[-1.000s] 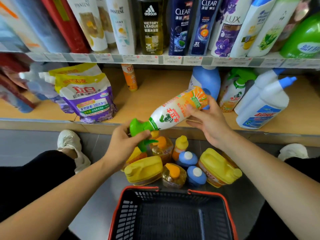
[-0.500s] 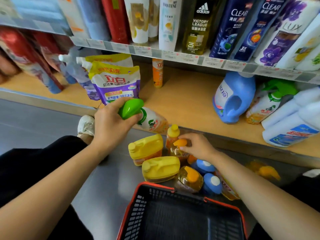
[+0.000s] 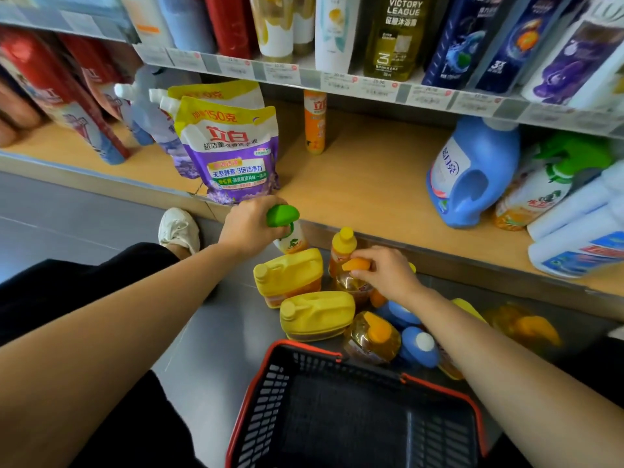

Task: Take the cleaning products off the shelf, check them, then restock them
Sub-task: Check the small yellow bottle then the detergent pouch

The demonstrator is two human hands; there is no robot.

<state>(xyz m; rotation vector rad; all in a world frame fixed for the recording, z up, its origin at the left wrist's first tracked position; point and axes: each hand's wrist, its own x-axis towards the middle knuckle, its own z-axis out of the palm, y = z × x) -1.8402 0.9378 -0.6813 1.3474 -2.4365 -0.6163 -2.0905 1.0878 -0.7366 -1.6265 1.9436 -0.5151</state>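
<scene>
My left hand (image 3: pixel 248 228) grips the green trigger head of a white spray bottle (image 3: pixel 289 236), which stands upright on the floor just below the shelf edge. My right hand (image 3: pixel 383 273) pinches the orange cap of a clear amber bottle (image 3: pixel 351 282) among a cluster of cleaning products on the floor: two yellow jugs (image 3: pixel 287 275) (image 3: pixel 315 314), a yellow-capped bottle (image 3: pixel 342 243), another amber bottle (image 3: pixel 371 337) and blue bottles (image 3: pixel 418 346). The wooden bottom shelf (image 3: pixel 368 184) is bare in its middle.
A black basket with a red rim (image 3: pixel 354 410) sits on the grey floor in front of me. On the shelf stand a purple refill pouch (image 3: pixel 233 157), an orange bottle (image 3: pixel 314 121), a blue jug (image 3: pixel 472 170) and white bottles (image 3: pixel 580 228). Shampoo bottles fill the shelf above.
My left hand brought the spray bottle down from in front of the shelf and stood it on the floor. My right hand let go of it and took hold of the orange-capped bottle.
</scene>
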